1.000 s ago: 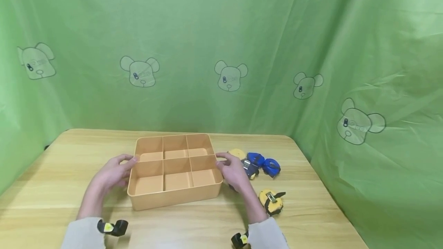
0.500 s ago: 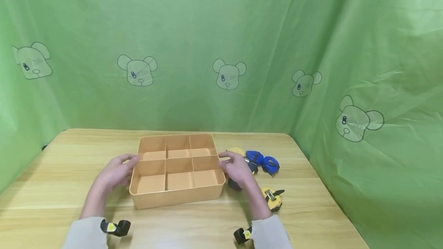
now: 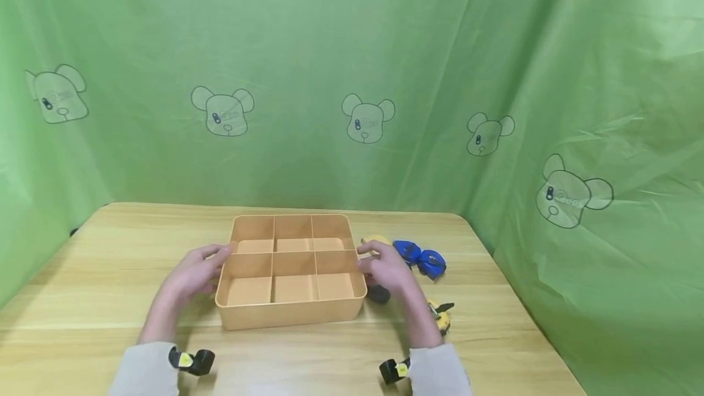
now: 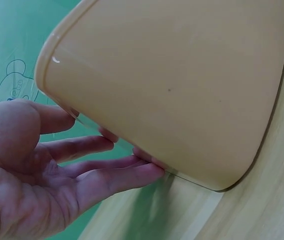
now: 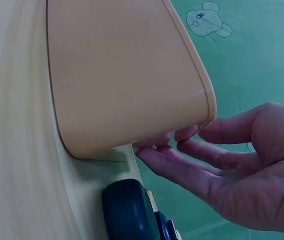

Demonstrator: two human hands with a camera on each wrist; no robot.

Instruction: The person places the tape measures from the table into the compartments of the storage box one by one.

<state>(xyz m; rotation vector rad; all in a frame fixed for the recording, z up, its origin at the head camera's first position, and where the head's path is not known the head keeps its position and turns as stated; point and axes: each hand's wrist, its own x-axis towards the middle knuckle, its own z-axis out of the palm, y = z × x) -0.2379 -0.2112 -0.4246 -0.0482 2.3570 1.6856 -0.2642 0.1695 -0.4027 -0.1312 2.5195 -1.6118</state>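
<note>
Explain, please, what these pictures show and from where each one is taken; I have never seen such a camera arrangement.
There is no machine: a person uses two bare hands. The wide picture looks forward and down from the head; the two close ones are taken from the left and right wrists. On a pale wooden table stands a tan, rectangular, plastic-looking box with six open compartments. The left hand and right hand touch its opposite sides; both palms are empty. To the right lie two rounded blue objects, a rounded dark object, and two partly hidden yellow objects.
</note>
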